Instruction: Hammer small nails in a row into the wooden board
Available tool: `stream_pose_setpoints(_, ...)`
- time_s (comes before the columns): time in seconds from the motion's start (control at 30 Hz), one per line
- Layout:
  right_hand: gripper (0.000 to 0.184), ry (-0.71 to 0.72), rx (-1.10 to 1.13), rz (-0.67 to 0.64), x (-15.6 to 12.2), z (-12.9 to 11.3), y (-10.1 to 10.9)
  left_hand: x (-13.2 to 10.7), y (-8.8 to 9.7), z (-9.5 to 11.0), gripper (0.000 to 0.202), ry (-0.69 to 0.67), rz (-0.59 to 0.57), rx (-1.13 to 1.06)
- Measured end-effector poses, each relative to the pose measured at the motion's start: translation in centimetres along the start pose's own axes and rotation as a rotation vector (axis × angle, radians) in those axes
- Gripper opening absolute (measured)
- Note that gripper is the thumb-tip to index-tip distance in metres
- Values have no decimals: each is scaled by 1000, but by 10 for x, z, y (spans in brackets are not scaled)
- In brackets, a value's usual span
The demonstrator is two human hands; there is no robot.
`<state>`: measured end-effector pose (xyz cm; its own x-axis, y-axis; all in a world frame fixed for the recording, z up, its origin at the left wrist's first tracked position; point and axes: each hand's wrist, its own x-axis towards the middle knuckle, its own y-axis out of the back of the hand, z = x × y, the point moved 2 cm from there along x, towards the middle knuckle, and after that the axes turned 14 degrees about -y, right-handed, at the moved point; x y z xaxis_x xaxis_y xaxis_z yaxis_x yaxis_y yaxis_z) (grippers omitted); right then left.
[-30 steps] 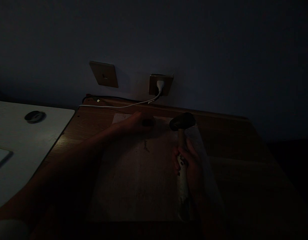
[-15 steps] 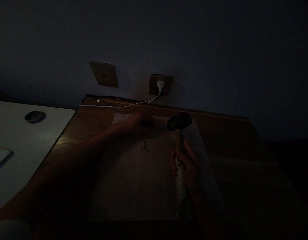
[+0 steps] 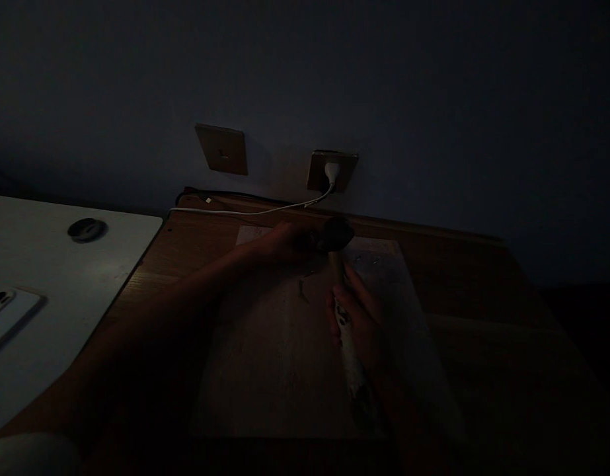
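The scene is very dark. My right hand [image 3: 357, 320] is wrapped round the pale handle of a hammer [image 3: 337, 235], whose dark head sits near the far edge of a light wooden board [image 3: 269, 357]. My left hand [image 3: 285, 241] reaches across the board to its far edge, right beside the hammer head, fingers closed on something small and dark that I cannot make out. A small dark mark [image 3: 301, 289], perhaps a nail, lies on the board between my hands.
The board lies on a brown wooden table [image 3: 483, 330]. A white cable [image 3: 245, 213] runs from a plug in a wall socket [image 3: 332, 170]; a switch plate [image 3: 221, 149] is beside it. A white table [image 3: 47, 284] at left carries a round dark object [image 3: 86, 229] and a phone [image 3: 7, 311].
The hammer head has moved left and down toward my left hand's fingers. My left hand has stayed at the board's far edge. The view has shifted slightly.
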<state>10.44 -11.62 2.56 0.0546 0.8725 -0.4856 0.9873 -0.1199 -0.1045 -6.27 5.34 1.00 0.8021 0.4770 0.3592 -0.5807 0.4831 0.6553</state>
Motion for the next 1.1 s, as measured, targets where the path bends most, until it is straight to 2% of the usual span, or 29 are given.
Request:
stream_pose_setpoints(0.13, 69, -61, 63, 39, 0, 9, -4, 1, -3, -3, 59, -2, 30, -10)
stream_pose_setpoints(0.3, 67, -50, 75, 28, -5, 5, -4, 1, -3, 0, 44, 14, 12, 13)
stream_pose_setpoints(0.47, 76, -54, 71, 17, -8, 4, -4, 1, -1, 2, 47, 2, 28, -20)
stream_pose_setpoints(0.67, 72, -58, 65, 9, -9, 3, -7, 1, -1, -1, 39, 28, 28, 3)
stream_pose_setpoints(0.9, 80, -72, 52, 27, -6, 7, -7, 0, 1, 1, 38, 19, 46, -8)
stream_pose_setpoints(1.1, 73, -43, 37, 20, -6, 10, -8, 1, 1, 2, 38, 50, 37, -22)
